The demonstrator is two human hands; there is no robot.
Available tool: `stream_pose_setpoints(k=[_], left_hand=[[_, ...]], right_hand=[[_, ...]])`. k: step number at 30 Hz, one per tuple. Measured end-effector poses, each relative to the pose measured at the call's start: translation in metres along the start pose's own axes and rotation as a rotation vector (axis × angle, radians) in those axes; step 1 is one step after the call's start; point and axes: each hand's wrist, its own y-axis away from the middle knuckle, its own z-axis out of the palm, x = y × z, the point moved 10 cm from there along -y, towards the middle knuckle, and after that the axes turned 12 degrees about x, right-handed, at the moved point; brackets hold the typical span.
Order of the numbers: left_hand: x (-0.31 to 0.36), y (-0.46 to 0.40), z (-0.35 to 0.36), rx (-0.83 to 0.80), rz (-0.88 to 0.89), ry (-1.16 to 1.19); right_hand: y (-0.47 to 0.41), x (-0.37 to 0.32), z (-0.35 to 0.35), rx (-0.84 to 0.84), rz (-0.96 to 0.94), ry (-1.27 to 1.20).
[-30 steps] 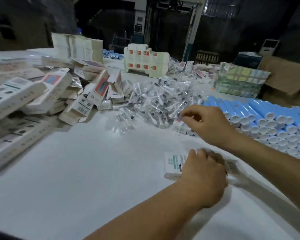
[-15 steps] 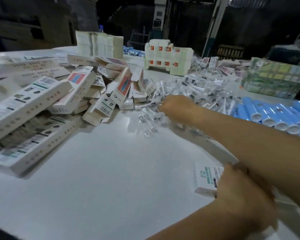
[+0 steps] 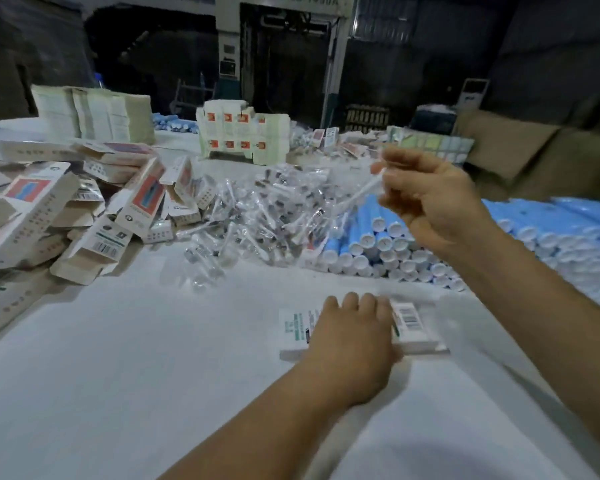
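My left hand [image 3: 352,336] lies on a flat white carton [image 3: 411,327] with green print and a barcode, fingers curled over its far edge, holding it on the white table [image 3: 136,358]. My right hand [image 3: 430,199] is raised above the table and pinches a thin clear-wrapped white applicator [image 3: 366,192] that slants down to the left. Below and left of it lies a heap of the same clear-wrapped applicators [image 3: 274,216]. Blue tubes with white caps [image 3: 381,237] are stacked just right of the heap.
A pile of open white cartons with red-and-blue labels [image 3: 84,209] covers the left side. Stacks of flat carton blanks [image 3: 94,112] and folded blanks with orange marks [image 3: 243,133] stand at the back. More blue tubes [image 3: 568,233] fill the right; brown cardboard [image 3: 534,150] sits behind.
My right hand reached left into the applicator heap, then came back up to the right holding one wrapped applicator. My left hand stayed on the carton.
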Motion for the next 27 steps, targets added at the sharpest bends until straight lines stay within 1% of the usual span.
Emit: stream_pose_setpoints(k=[3,5,7,9,13,15,19,22,24,27], left_hand=[[-0.004,-0.003,-0.012,0.082,-0.010,0.013],[-0.008,-0.005,-0.013,0.104,-0.039,0.021],[-0.011,-0.007,-0.010,0.096,-0.042,0.006],[-0.008,-0.007,-0.011,0.097,-0.040,-0.018],[-0.003,-0.008,-0.012,0.101,-0.056,-0.046],[-0.001,-0.008,-0.012,0.101,-0.059,-0.054],[0.007,-0.011,-0.010,0.087,-0.057,-0.064],[0.005,-0.013,-0.013,0.124,-0.076,-0.032],[0.009,-0.013,-0.012,0.117,-0.063,-0.054],[0.011,-0.014,-0.012,0.127,-0.061,-0.056]], right_hand=[[0.020,-0.004,-0.102,0.295,0.001,-0.101],[0.038,0.009,-0.152,0.440,0.019,-0.138],[0.054,0.029,-0.183,0.524,0.053,-0.137],[0.063,0.047,-0.198,0.570,0.075,-0.122],[0.067,0.064,-0.197,0.599,0.059,-0.018],[0.068,0.070,-0.183,0.581,0.045,0.045],[0.076,0.069,-0.172,0.615,-0.056,0.325],[0.083,0.074,-0.168,0.610,-0.045,0.403],[0.084,0.078,-0.157,0.545,-0.024,0.436],[0.081,0.085,-0.139,0.389,0.054,0.374]])
